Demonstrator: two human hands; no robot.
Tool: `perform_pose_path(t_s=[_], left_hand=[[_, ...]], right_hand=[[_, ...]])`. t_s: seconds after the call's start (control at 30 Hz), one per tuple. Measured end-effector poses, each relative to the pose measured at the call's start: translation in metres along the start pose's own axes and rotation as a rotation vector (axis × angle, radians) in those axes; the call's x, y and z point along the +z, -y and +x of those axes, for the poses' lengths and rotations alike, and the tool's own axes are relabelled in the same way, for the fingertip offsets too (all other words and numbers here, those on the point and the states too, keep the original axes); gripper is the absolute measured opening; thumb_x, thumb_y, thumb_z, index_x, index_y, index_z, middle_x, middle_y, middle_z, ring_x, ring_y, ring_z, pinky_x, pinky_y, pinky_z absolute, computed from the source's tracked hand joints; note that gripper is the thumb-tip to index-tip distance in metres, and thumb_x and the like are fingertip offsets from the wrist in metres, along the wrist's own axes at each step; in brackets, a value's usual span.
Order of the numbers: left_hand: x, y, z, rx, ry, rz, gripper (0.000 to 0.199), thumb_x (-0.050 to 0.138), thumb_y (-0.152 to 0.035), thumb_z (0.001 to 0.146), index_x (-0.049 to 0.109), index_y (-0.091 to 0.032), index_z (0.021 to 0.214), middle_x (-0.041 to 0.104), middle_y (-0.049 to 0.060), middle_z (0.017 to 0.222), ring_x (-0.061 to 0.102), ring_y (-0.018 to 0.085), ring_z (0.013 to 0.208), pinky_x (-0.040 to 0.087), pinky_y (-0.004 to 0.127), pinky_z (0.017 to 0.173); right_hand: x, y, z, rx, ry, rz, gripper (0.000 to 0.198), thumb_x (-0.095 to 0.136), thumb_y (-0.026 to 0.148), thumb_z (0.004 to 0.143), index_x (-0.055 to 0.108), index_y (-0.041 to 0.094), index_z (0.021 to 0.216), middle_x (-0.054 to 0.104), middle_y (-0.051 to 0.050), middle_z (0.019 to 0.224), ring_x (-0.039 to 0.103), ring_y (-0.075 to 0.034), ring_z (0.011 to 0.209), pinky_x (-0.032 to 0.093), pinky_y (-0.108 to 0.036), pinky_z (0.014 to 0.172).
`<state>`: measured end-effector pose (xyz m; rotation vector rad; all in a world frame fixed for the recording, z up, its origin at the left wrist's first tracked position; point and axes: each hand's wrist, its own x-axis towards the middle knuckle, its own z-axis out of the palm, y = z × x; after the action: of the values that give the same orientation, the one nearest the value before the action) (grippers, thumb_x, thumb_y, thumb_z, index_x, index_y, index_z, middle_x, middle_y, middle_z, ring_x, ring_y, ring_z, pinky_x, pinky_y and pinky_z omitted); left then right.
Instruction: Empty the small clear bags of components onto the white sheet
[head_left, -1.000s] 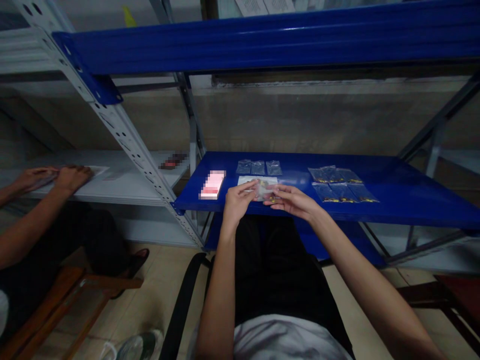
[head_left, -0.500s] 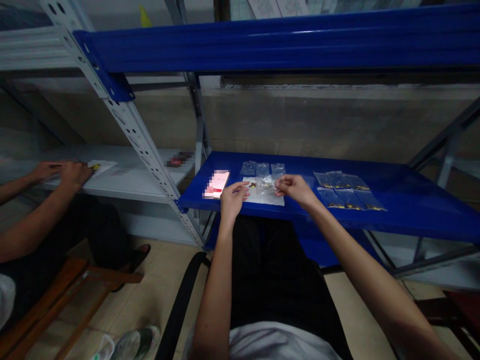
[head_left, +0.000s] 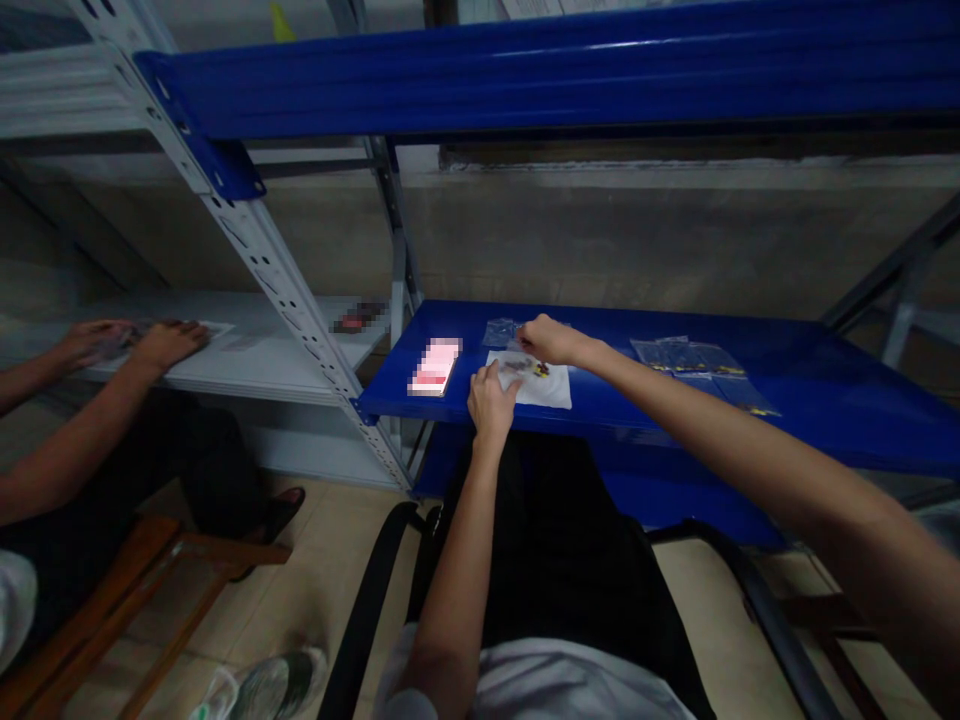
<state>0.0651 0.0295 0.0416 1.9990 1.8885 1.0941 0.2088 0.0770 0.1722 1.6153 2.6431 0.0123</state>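
My left hand (head_left: 491, 402) rests on the left part of a white sheet (head_left: 551, 392), thumb and fingers apart. Something clear, perhaps a plastic bag, lies on the sheet by its fingertips. Small yellow and dark pieces (head_left: 541, 369) lie in a loose group on the same sheet. Just behind the sheet, my right hand (head_left: 553, 341) is bent down with its fingers curled together over the row of small clear bags; what they pinch is hidden. One clear plastic bag (head_left: 498, 331) shows to its left.
A lit phone (head_left: 436, 368) lies on the blue shelf (head_left: 600, 425) at left. Filled clear bags (head_left: 697, 362) with yellow bits lie at right. A perforated upright (head_left: 300, 320) divides this shelf from a grey one (head_left: 277, 372), where another person's hands (head_left: 161, 345) work.
The right hand has moved left and back from the sheet to the row of bags. The left hand has come down onto the sheet, and the clear bag is no longer held up between both hands.
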Motion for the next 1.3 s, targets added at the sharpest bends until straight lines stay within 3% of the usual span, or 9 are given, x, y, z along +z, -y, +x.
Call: perform_pose_path(t_s=[0.17,0.3,0.57,0.97,1.2,1.3], left_hand=[[0.001,-0.003,-0.005,-0.031,0.006,0.08,0.052,0.067,-0.045,0.098,0.062,-0.025,0.145,0.069,0.012,0.134,0.059,0.029,0.126,0.051,0.036,0.101],[0.003,-0.004,-0.005,-0.058,-0.009,0.086,0.049,0.068,-0.045,0.098,0.062,-0.026,0.143,0.07,0.011,0.131,0.059,0.028,0.125,0.051,0.035,0.101],[0.003,-0.003,-0.004,-0.056,-0.046,-0.034,0.053,0.074,-0.041,0.093,0.063,-0.021,0.14,0.07,0.016,0.127,0.059,0.034,0.121,0.051,0.041,0.097],[0.005,-0.002,-0.005,-0.051,-0.054,-0.031,0.055,0.073,-0.042,0.094,0.06,-0.019,0.143,0.071,0.016,0.126,0.059,0.033,0.121,0.049,0.041,0.099],[0.004,-0.002,-0.005,-0.045,-0.055,-0.058,0.052,0.071,-0.041,0.096,0.058,-0.021,0.142,0.072,0.015,0.126,0.06,0.032,0.12,0.049,0.04,0.099],[0.003,-0.001,-0.006,-0.031,-0.054,-0.075,0.051,0.067,-0.042,0.098,0.057,-0.019,0.143,0.07,0.016,0.127,0.06,0.032,0.122,0.048,0.04,0.101]], right_hand=[[-0.009,0.012,0.006,-0.008,0.073,-0.082,0.03,0.053,0.011,0.099,0.079,0.01,0.113,0.077,-0.02,0.107,0.07,-0.023,0.085,0.041,-0.029,0.066],[-0.01,0.012,0.01,-0.047,0.09,-0.061,0.028,0.059,0.01,0.095,0.078,0.013,0.116,0.077,-0.018,0.108,0.071,-0.023,0.086,0.041,-0.029,0.067],[0.008,-0.01,0.025,-0.047,-0.095,0.397,0.027,0.081,0.001,0.074,0.079,0.021,0.091,0.073,-0.004,0.076,0.068,-0.02,0.078,0.042,-0.028,0.071],[0.016,-0.02,0.015,-0.047,-0.171,0.151,0.017,0.068,0.012,0.091,0.079,0.016,0.104,0.077,-0.011,0.089,0.069,-0.023,0.083,0.04,-0.028,0.069],[0.014,-0.031,0.01,-0.015,-0.214,0.255,0.016,0.064,0.009,0.087,0.077,0.014,0.095,0.075,-0.007,0.08,0.066,-0.018,0.075,0.041,-0.026,0.069],[0.015,-0.041,0.006,0.051,-0.244,0.42,0.013,0.064,0.009,0.086,0.075,0.015,0.092,0.071,-0.004,0.07,0.065,-0.016,0.066,0.044,-0.025,0.067]])
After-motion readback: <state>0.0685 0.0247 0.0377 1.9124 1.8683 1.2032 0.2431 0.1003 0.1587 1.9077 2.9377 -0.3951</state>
